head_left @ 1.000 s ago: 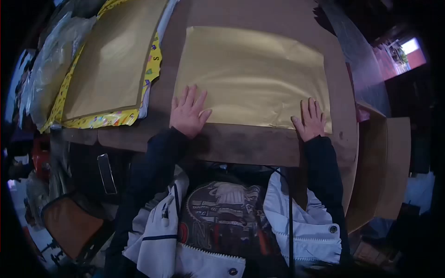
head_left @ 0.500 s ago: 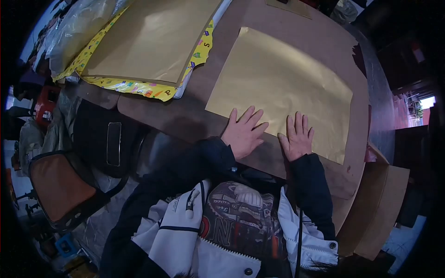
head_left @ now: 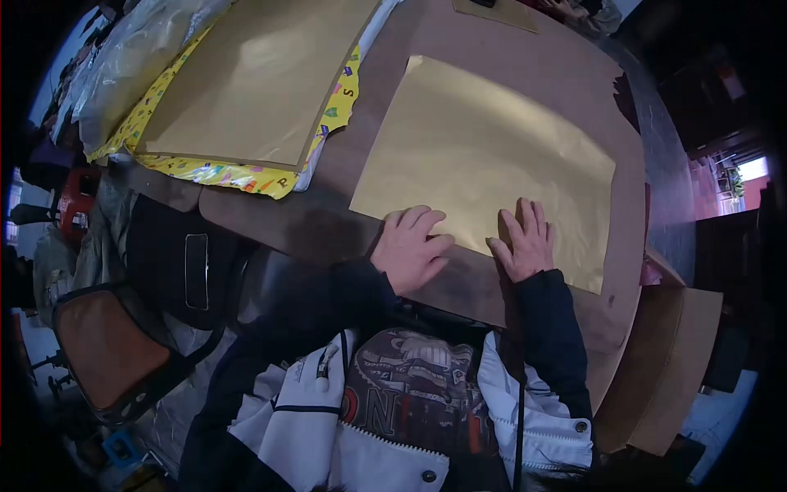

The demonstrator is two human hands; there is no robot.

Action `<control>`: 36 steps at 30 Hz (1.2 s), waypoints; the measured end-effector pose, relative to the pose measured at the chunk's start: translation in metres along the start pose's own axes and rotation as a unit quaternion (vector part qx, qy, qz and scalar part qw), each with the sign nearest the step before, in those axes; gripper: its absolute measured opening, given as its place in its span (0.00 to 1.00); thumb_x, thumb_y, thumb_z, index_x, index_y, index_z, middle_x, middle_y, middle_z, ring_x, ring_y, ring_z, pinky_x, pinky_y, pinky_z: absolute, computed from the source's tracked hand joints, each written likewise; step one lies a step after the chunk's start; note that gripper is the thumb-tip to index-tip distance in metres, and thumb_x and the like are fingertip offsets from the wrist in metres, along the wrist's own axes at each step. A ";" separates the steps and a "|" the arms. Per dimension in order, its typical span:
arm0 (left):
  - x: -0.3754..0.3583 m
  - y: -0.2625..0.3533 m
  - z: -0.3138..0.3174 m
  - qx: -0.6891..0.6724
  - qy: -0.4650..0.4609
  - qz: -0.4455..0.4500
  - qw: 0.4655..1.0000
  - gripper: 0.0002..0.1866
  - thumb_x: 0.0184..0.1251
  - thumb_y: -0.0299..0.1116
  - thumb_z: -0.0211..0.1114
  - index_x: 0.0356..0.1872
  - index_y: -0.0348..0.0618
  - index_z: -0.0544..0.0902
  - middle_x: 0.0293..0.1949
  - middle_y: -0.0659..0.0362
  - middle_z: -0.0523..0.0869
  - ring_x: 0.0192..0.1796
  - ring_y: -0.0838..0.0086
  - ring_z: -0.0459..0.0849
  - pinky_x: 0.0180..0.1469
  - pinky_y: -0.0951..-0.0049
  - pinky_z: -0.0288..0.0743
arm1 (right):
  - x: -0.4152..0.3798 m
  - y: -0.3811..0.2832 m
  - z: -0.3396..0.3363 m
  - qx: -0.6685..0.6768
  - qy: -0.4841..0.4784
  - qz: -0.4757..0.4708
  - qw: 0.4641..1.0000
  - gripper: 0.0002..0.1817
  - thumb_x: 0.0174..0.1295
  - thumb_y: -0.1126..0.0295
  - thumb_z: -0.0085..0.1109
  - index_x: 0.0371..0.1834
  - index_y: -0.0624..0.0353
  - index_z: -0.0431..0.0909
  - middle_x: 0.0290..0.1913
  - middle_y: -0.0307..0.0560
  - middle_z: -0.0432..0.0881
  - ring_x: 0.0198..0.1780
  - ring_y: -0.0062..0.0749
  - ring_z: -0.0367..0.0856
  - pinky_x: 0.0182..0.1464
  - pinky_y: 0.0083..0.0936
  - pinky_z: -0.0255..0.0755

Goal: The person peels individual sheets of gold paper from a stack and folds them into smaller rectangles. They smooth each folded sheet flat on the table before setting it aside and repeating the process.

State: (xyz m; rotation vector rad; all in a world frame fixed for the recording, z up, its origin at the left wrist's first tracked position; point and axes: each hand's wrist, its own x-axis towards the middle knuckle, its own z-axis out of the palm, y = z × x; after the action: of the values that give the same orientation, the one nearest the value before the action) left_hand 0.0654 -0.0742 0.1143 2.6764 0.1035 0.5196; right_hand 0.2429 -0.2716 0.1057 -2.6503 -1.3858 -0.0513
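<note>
L hand fingers now curled at gold sheet near edge vs 0.5 s ago; R hand stays flat, open, pinning it to table.

Single letters "S" and "P" are showing on the yellow wrapping paper; partial letters "ONI" are showing on the shirt print.

This looks like a small craft or paper-goods workshop. A broad brown surface carries large gold paper sheets, a second gold sheet lies on yellow printed wrapping paper, and clear plastic bags are heaped at the edge. Cardboard pieces lean beside it, and a window glows in the dim room.
</note>
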 end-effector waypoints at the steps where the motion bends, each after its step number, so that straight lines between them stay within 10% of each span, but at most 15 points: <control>1: 0.001 0.001 0.003 -0.023 -0.031 0.005 0.999 0.17 0.53 0.39 0.67 0.45 0.52 0.81 0.56 0.55 0.75 0.61 0.59 0.71 0.60 0.53 0.62 | -0.001 -0.001 -0.003 0.009 0.006 0.001 1.000 0.31 0.59 0.47 0.59 0.63 0.49 0.72 0.72 0.57 0.58 0.75 0.57 0.50 0.67 0.64 0.48; 25: 0.000 -0.028 -0.015 0.099 0.042 -0.119 0.987 0.11 0.50 0.34 0.67 0.38 0.52 0.85 0.51 0.56 0.80 0.54 0.62 0.77 0.49 0.57 0.67 | -0.027 0.015 0.001 0.019 0.021 0.016 0.999 0.28 0.58 0.49 0.61 0.60 0.48 0.76 0.71 0.58 0.60 0.74 0.59 0.52 0.68 0.63 0.49; 36: 0.019 -0.023 -0.007 0.025 -0.015 -0.025 0.999 0.18 0.50 0.34 0.65 0.46 0.53 0.82 0.57 0.54 0.77 0.58 0.57 0.74 0.54 0.54 0.68 | -0.019 0.003 -0.019 0.022 -0.069 -0.011 0.997 0.32 0.57 0.52 0.62 0.65 0.46 0.69 0.72 0.60 0.59 0.73 0.59 0.54 0.66 0.58 0.55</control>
State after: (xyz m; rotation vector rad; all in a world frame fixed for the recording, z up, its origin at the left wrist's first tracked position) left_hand 0.0803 -0.0477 0.1173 2.7223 0.1759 0.4681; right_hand 0.2347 -0.2918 0.1223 -2.6468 -1.4402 0.1609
